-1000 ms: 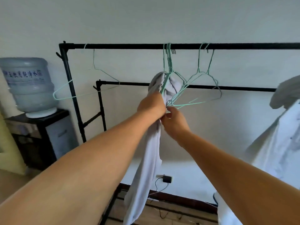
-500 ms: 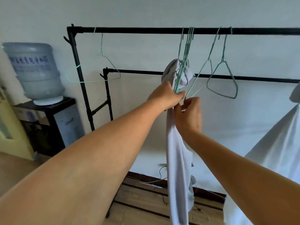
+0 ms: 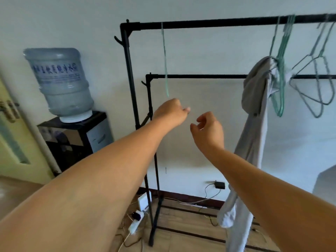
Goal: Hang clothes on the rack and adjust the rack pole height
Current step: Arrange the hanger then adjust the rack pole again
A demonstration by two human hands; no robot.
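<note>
With both the left hand (image 3: 171, 113) and right hand (image 3: 209, 130) loosely curled and holding nothing, the grey garment (image 3: 254, 124) bunched at three o'clock on green hangers (image 3: 281, 70) could slide off the top pole (image 3: 209, 24).

Black rack (image 3: 209, 24), hangers (image 3: 281, 73), grey garment (image 3: 254, 110).
</note>
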